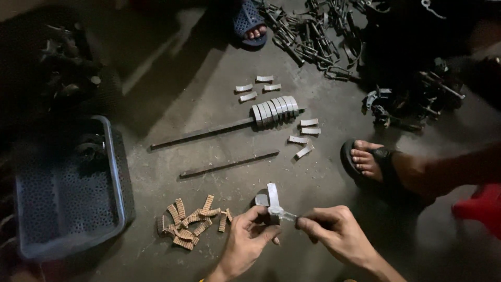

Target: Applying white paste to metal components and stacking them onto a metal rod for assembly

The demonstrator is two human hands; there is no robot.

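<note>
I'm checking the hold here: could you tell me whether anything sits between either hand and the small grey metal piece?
Nothing visible does. The left hand and the right hand both pinch the grey metal piece directly, above the floor. The brown pads lie apart, to the left.

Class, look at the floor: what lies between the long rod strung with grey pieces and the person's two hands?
In the head view, a shorter bare rod lies on the floor between them.
</note>
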